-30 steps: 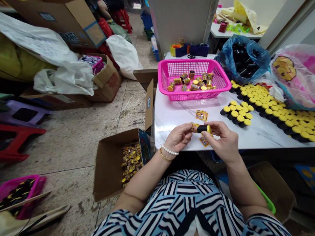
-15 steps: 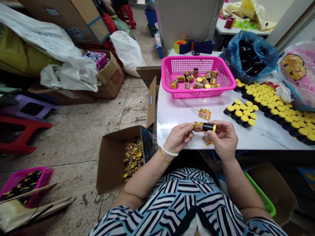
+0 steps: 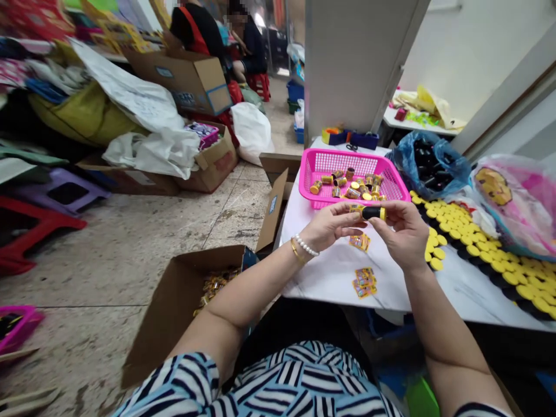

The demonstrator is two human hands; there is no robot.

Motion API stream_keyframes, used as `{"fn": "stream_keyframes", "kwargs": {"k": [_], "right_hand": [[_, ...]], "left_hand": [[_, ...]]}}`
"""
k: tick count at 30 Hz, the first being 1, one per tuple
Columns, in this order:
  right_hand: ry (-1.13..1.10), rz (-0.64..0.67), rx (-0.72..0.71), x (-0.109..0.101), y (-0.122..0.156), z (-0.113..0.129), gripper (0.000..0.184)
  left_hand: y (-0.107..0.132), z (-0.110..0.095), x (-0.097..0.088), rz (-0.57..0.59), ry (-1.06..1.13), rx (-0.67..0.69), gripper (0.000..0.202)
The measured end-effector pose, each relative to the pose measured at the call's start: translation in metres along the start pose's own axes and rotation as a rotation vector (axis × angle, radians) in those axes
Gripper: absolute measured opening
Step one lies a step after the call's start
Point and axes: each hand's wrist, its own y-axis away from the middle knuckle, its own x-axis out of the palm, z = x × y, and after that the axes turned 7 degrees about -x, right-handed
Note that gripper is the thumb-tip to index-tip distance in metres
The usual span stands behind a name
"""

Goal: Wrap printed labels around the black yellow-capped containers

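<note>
Head camera is tilting upward compared with a moment ago, bringing more of the room into view, while the hands are rising off the table top and working closer to the pink plastic basket (image 3: 304,174). The black tube (image 3: 372,213) is staying between both hands, just in front of the basket, with its yellow cap (image 3: 383,214) pointing toward the person's right. A printed wrapper (image 3: 356,208) is covering the tube's other end, though the fingers are hiding most of it. The left hand (image 3: 332,223) is only partly closed, with its fingers stretched out and pinching the wrapped end. The right hand (image 3: 402,231) is curling more tightly, gripping the capped end between its thumb and fingers. Loose printed labels (image 3: 364,282) are lying on the white table (image 3: 330,284) below the hands, and rows of yellow-capped tubes (image 3: 499,272) are standing to the right. Wrapped tubes (image 3: 347,188) are filling part of the basket, and more wrapped pieces (image 3: 212,286) are lying in an open cardboard box (image 3: 174,301) on the floor to the left.
</note>
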Motion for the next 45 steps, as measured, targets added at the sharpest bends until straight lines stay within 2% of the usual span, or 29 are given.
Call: {"fn": "stream_keyframes", "kwargs": {"k": [4, 7, 10, 13, 19, 22, 25, 31, 35, 38, 42, 43, 45], "right_hand": [[0.013, 0.051, -0.014, 0.003, -0.017, -0.024, 0.035], [0.0, 0.084, -0.002, 0.006, -0.01, -0.044, 0.037], [-0.037, 0.168, 0.043, 0.007, 0.002, -0.055, 0.036], [-0.009, 0.216, 0.047, 0.004, 0.007, -0.056, 0.036], [0.165, 0.31, -0.109, 0.003, 0.006, -0.06, 0.035], [0.241, 0.281, -0.139, 0.003, 0.006, -0.066, 0.036], [0.258, 0.27, -0.136, 0.002, 0.006, -0.07, 0.035], [0.204, 0.284, -0.084, 0.004, 0.007, -0.07, 0.037], [0.215, 0.285, -0.069, 0.006, 0.009, -0.067, 0.032], [0.136, 0.25, 0.05, 0.012, 0.012, -0.068, 0.031], [-0.177, 0.183, 0.375, 0.021, 0.017, -0.076, 0.031], [-0.228, 0.172, 0.413, 0.022, 0.017, -0.079, 0.033], [-0.239, 0.146, 0.391, 0.022, 0.016, -0.082, 0.035]], "left_hand": [[-0.026, -0.003, -0.012, -0.032, 0.015, 0.033, 0.044], [-0.035, 0.009, -0.026, -0.048, 0.005, 0.042, 0.046], [-0.037, 0.019, -0.038, -0.086, -0.04, 0.048, 0.048], [-0.038, 0.024, -0.044, -0.081, -0.102, 0.049, 0.049], [-0.038, 0.024, -0.044, -0.04, -0.198, 0.063, 0.049], [-0.038, 0.019, -0.045, -0.051, -0.117, -0.02, 0.056], [-0.038, 0.016, -0.048, -0.075, -0.088, -0.088, 0.049], [-0.038, 0.015, -0.052, -0.093, -0.213, 0.063, 0.038], [-0.037, 0.015, -0.049, -0.093, -0.246, 0.089, 0.034], [-0.036, 0.016, -0.047, -0.099, -0.244, 0.091, 0.036], [-0.035, 0.017, -0.045, -0.088, -0.311, 0.145, 0.036], [-0.035, 0.017, -0.044, -0.087, -0.316, 0.15, 0.039], [-0.035, 0.018, -0.045, -0.1, -0.29, 0.129, 0.049]]}}
